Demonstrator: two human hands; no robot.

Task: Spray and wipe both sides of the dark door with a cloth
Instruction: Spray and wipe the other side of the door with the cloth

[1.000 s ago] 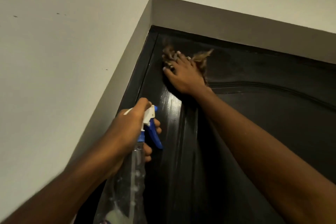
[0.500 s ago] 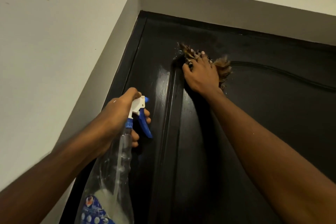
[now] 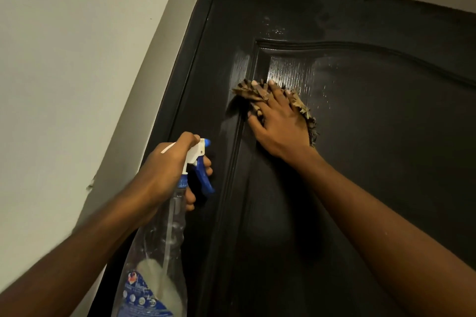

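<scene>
1. Spray bottle: clear plastic, blue label low on it, dip tube visible inside, a little liquid at the bottom. It is tilted, with the white head and blue nozzle aimed at the door.
2. Left hand: wrapped round the bottle neck, thumb over the top of the head, fingers curled in front around the blue trigger. Cannot tell if the trigger is squeezed.
3. Right hand: palm flat, fingers spread, pressing the cloth onto the door. No pinch; cloth tufts poke out between and past the fingers.
4. Cloth: tan, frayed and shaggy, trapped between palm and door. It sits at the upper left corner of the raised panel, overlapping the panel's left moulding.
5. Door: dark and glossy, shut in its frame, with a curved moulding across the panel top. Wet sheen and droplets show above and right of the cloth.
6. Door frame: grey, running along the door's left edge.
7. Wall: pale, left of the frame.
</scene>
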